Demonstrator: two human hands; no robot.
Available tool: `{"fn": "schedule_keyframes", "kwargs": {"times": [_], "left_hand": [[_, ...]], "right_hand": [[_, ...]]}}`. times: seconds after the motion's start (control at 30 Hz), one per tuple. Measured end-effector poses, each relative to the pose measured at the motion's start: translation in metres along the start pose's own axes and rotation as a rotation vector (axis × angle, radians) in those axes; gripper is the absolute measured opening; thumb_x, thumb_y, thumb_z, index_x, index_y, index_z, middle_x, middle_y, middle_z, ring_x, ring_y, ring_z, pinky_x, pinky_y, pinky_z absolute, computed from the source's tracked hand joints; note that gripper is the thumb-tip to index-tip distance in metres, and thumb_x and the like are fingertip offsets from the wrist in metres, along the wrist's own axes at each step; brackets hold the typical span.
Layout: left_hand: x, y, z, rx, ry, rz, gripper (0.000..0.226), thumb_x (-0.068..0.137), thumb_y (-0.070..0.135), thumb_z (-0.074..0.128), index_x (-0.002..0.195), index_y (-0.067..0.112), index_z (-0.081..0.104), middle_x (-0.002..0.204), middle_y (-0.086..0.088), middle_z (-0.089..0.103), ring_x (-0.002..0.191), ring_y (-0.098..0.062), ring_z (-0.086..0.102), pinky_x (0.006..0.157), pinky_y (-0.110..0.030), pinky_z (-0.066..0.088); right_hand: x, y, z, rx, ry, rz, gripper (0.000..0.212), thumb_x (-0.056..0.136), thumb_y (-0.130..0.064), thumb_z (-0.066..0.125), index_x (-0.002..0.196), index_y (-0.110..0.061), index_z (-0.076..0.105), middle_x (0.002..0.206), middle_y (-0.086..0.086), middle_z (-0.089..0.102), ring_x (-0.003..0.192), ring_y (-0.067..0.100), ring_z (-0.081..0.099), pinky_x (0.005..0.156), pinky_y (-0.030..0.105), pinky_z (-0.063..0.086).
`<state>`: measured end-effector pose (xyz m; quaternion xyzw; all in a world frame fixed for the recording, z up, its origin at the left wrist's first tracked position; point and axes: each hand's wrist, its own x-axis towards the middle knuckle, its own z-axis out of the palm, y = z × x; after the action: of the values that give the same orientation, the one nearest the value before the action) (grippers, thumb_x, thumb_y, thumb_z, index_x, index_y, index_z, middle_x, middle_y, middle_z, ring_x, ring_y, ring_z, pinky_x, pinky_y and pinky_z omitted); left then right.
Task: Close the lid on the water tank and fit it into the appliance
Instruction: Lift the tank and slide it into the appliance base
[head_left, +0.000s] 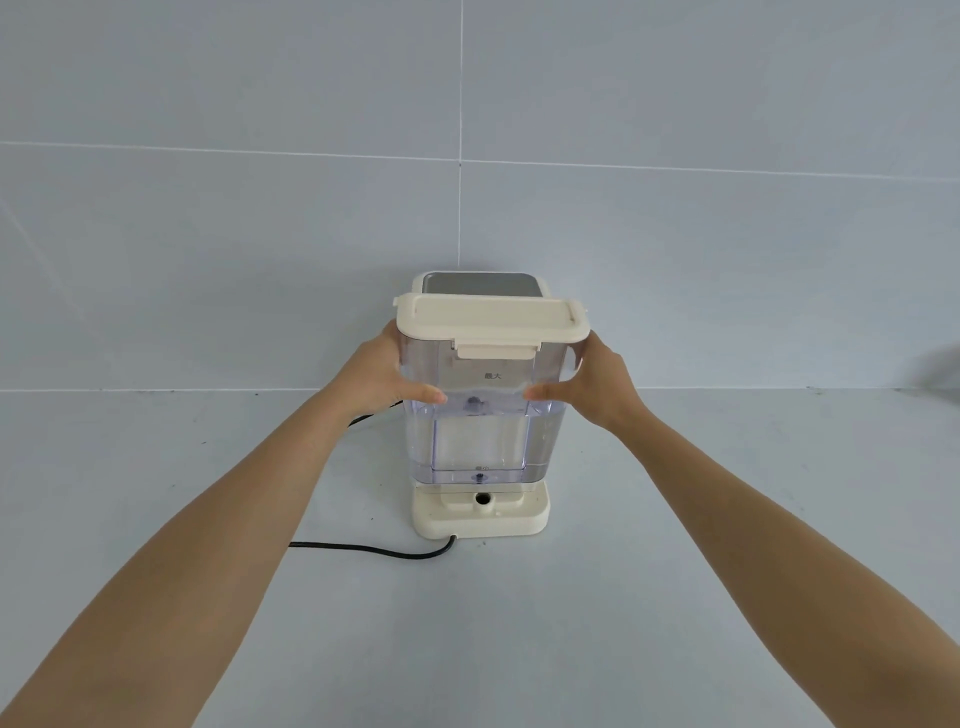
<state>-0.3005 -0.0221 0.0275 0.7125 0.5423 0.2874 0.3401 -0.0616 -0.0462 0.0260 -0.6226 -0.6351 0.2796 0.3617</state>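
A clear plastic water tank (485, 441), partly filled with water, has its cream lid (491, 317) shut flat on top with the front latch down. My left hand (387, 379) grips the tank's left side and my right hand (592, 387) grips its right side, thumbs on the front face. The tank hovers just above the cream base of the appliance (480, 514), whose round inlet hole (483, 499) shows in front below the tank. The appliance's body stands behind the tank, only its grey top panel (478, 285) visible.
A black power cord (374, 550) runs left from the appliance base across the pale grey counter (623, 597). A tiled wall (260, 208) rises directly behind the appliance. A dark blurred shape (943, 371) sits at the right edge.
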Motion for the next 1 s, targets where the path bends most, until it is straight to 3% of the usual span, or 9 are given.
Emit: {"fn": "schedule_keyframes", "kwargs": {"times": [0.1, 0.23, 0.53, 0.67, 0.83, 1.0], "left_hand": [[-0.001, -0.006, 0.004, -0.003, 0.005, -0.001, 0.093, 0.062, 0.014, 0.080, 0.136, 0.015, 0.023, 0.133, -0.002, 0.045, 0.124, -0.018, 0.039, 0.093, -0.024, 0.031], [-0.004, -0.010, 0.010, 0.019, 0.030, 0.000, 0.093, 0.063, 0.012, 0.079, 0.136, 0.013, 0.022, 0.133, -0.004, 0.046, 0.123, -0.020, 0.041, 0.090, -0.024, 0.031], [-0.008, -0.013, 0.018, 0.036, 0.046, 0.016, 0.093, 0.065, 0.012, 0.078, 0.137, 0.014, 0.019, 0.137, -0.006, 0.043, 0.126, -0.022, 0.039, 0.092, -0.023, 0.030], [-0.009, -0.016, 0.021, 0.031, 0.054, 0.014, 0.093, 0.064, 0.013, 0.079, 0.136, 0.014, 0.020, 0.137, -0.006, 0.044, 0.125, -0.023, 0.040, 0.093, -0.024, 0.031], [-0.011, -0.017, 0.028, 0.019, 0.066, 0.031, 0.091, 0.065, 0.011, 0.078, 0.136, 0.014, 0.020, 0.137, -0.005, 0.042, 0.126, -0.021, 0.039, 0.091, -0.022, 0.030], [-0.009, -0.018, 0.031, 0.022, 0.066, 0.042, 0.093, 0.065, 0.012, 0.078, 0.136, 0.013, 0.018, 0.139, -0.005, 0.040, 0.127, -0.022, 0.038, 0.092, -0.022, 0.030]], "right_hand": [[-0.002, 0.003, 0.004, -0.001, 0.003, -0.002, 0.087, 0.058, -0.025, 0.082, 0.131, -0.014, 0.037, 0.125, 0.003, 0.056, 0.095, 0.015, 0.045, 0.060, 0.014, 0.035], [-0.007, 0.008, 0.007, 0.008, -0.006, 0.009, 0.085, 0.059, -0.024, 0.082, 0.130, -0.013, 0.038, 0.124, 0.003, 0.056, 0.095, 0.015, 0.044, 0.076, 0.024, 0.034], [-0.012, 0.012, 0.009, -0.007, 0.004, 0.005, 0.081, 0.059, -0.023, 0.082, 0.127, -0.012, 0.040, 0.103, -0.007, 0.049, 0.091, 0.015, 0.045, 0.075, 0.023, 0.033], [-0.014, 0.014, 0.010, -0.031, 0.006, 0.000, 0.078, 0.059, -0.024, 0.082, 0.125, -0.012, 0.041, 0.090, -0.010, 0.050, 0.088, 0.017, 0.045, 0.068, 0.015, 0.030], [-0.013, 0.019, 0.011, -0.038, 0.002, 0.014, 0.080, 0.059, -0.025, 0.082, 0.126, -0.014, 0.040, 0.095, -0.003, 0.050, 0.088, 0.018, 0.046, 0.073, 0.024, 0.034], [-0.011, 0.022, 0.011, -0.035, 0.005, -0.002, 0.080, 0.060, -0.025, 0.082, 0.126, -0.013, 0.040, 0.097, -0.004, 0.049, 0.089, 0.017, 0.045, 0.075, 0.025, 0.034]]}}
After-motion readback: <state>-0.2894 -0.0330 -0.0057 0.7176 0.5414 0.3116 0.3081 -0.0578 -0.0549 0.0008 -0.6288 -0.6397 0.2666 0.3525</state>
